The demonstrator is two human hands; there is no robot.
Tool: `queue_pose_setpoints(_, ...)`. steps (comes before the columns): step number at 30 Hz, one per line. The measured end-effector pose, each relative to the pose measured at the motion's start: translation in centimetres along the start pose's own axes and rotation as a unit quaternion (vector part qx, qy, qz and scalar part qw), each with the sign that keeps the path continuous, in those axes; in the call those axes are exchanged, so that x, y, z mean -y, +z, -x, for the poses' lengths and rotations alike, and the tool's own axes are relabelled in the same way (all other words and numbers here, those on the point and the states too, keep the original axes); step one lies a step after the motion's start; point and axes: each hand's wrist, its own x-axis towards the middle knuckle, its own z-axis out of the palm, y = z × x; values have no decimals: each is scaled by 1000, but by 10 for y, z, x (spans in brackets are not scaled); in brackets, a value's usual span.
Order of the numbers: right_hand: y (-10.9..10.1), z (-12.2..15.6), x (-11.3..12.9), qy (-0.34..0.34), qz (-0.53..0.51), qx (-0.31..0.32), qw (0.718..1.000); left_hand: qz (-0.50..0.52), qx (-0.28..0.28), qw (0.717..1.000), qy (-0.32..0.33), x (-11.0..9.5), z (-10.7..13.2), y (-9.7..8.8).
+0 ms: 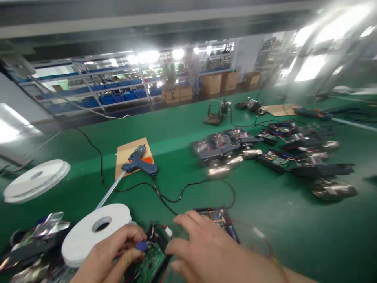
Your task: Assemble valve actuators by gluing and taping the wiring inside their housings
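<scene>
At the bottom of the head view my left hand (113,253) pinches a small blue component (141,246) against a green circuit board (149,265). Red and black wires with a white connector (168,232) rise from that board. My right hand (206,249) lies fingers spread over a black open device (219,220) beside the board, pressing down on it. A white roll of foam tape (94,232) lies flat just left of my left hand.
A blue glue gun (140,163) rests on a cardboard square (129,151), its black cord (182,192) looping toward my hands. Several opened devices (273,157) lie at the right. Another white roll (35,181) sits far left. Foil-wrapped parts (44,232) crowd the bottom left.
</scene>
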Motion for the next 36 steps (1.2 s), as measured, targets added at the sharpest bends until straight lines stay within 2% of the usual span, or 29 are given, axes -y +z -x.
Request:
queue_pose_setpoints(2,-10,-1,-1,1,-40,21,999,-65,-10,997,40,-15,-4,2)
queue_pose_setpoints(4,-9,-1,-3,-14,-71,31,997,-109,-19,989,102,-22,-8,5)
queue_pose_setpoints(7,2,-3,-6,-20,-99,29,994,-156,-4,971,183,-22,-10,14)
queue_pose_setpoints(9,6,-4,-6,-11,-107,31,994,-198,17,957,211,-18,-9,19)
queue_pose_setpoints(15,-1,-13,2,55,-73,121,988,-337,81,901,261,-15,-10,21)
queue_pose_setpoints(20,-3,-23,3,52,-17,174,983,-373,107,890,239,-20,-19,19)
queue_pose_setpoints(28,13,-31,-10,9,10,154,988,-399,132,870,257,-22,-27,24)
queue_pose_setpoints(33,18,-33,-13,-27,24,141,989,-407,115,853,306,-17,-31,24)
queue_pose_setpoints(36,19,-33,-14,-34,23,126,991,-421,110,830,350,-17,-35,22)
